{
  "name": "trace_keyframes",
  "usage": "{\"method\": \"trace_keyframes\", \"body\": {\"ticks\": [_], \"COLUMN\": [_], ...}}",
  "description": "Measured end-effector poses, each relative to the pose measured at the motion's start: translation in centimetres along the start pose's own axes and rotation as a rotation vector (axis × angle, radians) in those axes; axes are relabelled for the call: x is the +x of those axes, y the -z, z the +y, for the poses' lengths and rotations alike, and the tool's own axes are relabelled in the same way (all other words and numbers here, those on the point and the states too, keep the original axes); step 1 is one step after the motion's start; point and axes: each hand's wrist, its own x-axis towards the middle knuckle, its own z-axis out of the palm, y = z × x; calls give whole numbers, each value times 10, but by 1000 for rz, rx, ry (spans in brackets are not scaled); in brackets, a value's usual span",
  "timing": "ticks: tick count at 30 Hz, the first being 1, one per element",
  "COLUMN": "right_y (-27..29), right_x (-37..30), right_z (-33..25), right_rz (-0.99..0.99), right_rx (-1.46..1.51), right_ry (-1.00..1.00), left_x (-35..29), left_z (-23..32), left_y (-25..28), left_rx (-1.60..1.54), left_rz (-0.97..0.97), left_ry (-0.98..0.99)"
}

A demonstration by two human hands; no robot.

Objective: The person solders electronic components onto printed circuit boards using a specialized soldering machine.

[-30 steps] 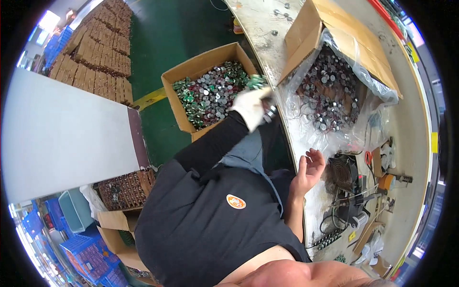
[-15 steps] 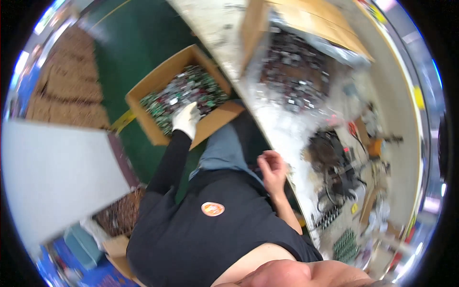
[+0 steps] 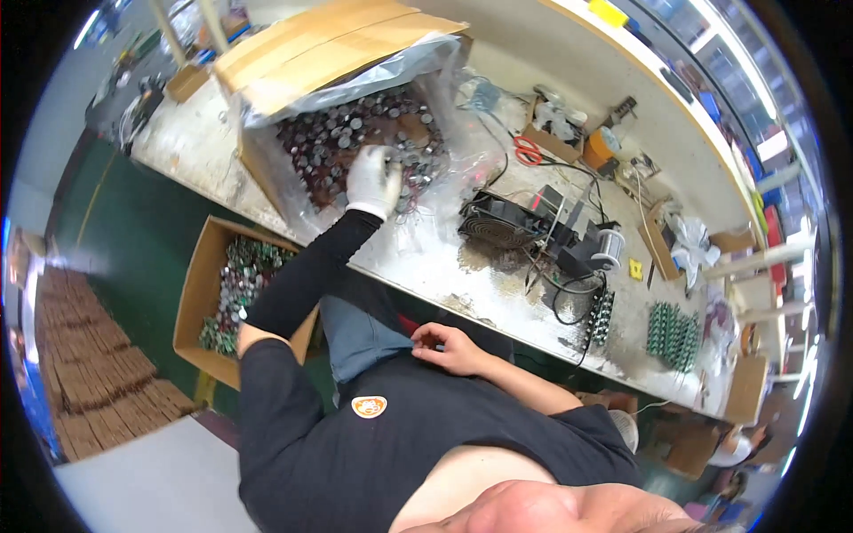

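My left hand [image 3: 374, 183], in a white glove, reaches into the open cardboard box [image 3: 333, 46] on the bench. Its fingers curl down among many small round metallic parts [image 3: 313, 151] with dark red bits; what they pinch, if anything, is hidden. Clear plastic lining [image 3: 453, 169] spreads out of the box's mouth. My bare right hand [image 3: 451, 350] rests by my lap below the bench edge, loosely curled with thumb and fingers apart and nothing visible in it. Under my left arm, a second cardboard box [image 3: 197, 298] holds green and silver small parts [image 3: 252, 272].
On the bench [image 3: 426, 289] stand a black fan [image 3: 499, 224], a solder wire spool [image 3: 609, 248], red-handled scissors [image 3: 527, 151] and an orange container [image 3: 601, 147]. Green part strips [image 3: 673, 336] lie further right. Brown stacked material [image 3: 98, 355] covers the floor area at far left.
My left hand has moved from the lower box of green parts up into the box on the bench. My view has turned toward the bench. My right hand stays near my lap.
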Motion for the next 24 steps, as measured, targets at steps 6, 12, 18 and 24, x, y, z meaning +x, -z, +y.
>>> {"method": "trace_keyframes", "body": {"ticks": [6, 12, 18, 24], "right_y": [-2, 10, 52, 130], "right_x": [-15, -35, -95, -191], "right_z": [11, -1, -25, -22], "right_rz": [54, 136, 212, 1307], "right_rx": [149, 183, 199, 365], "right_ry": [53, 72, 69, 196], "left_x": [27, 70, 69, 21], "left_z": [-1, -15, -77, 18], "left_y": [-16, -42, -25, 12], "left_rx": [307, 600, -84, -399], "left_rz": [-345, -693, -638, -182], "left_ry": [-70, -437, 93, 154]}}
